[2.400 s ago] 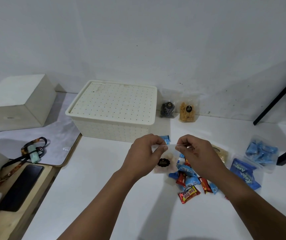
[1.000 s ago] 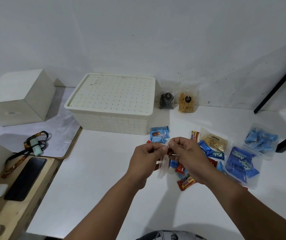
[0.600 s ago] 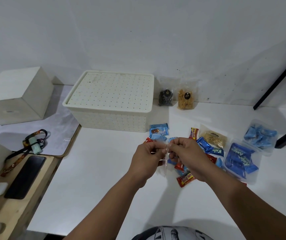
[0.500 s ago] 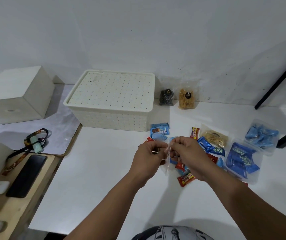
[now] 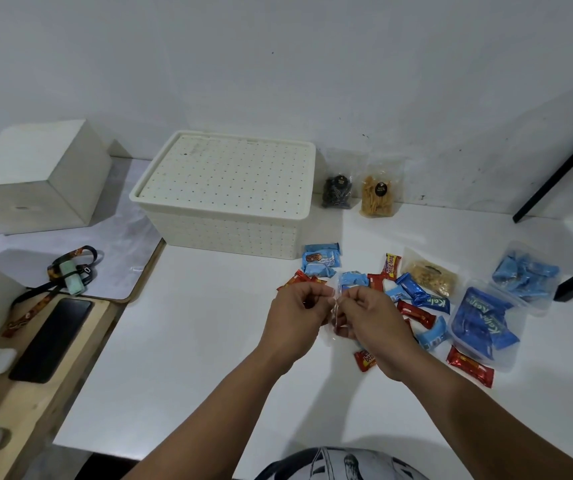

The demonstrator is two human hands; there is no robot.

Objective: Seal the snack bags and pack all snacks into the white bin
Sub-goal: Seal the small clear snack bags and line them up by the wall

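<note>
Both hands are raised above the white counter (image 5: 191, 341), fingers curled and fingertips nearly meeting: the left hand (image 5: 297, 318) and right hand (image 5: 370, 320) each pinch the top edge of a small clear snack bag (image 5: 336, 317), which hangs between them edge-on, long axis roughly vertical, mouth upward; its contents cannot be made out. Beyond the hands and to their left stands the white bin (image 5: 229, 195), its perforated lid on, long side running left to right. Further left sits a pale cube box (image 5: 35, 174). On a wooden surface to the near left lie a black phone (image 5: 51, 339) and a lanyard (image 5: 60, 271). To the right of the hands lie two clear bags of blue wrapped snacks (image 5: 479, 323) (image 5: 524, 275), flat on the counter, and between them and the bin a clear bag of brownish snack (image 5: 432, 275). Against the wall, just right of the bin, stand a dark snack pouch (image 5: 337, 190) and an orange snack pouch (image 5: 378, 195), both upright. Loose red and blue wrapped candies (image 5: 416, 303) are scattered under and beside the hands, partly hidden by them.
</note>
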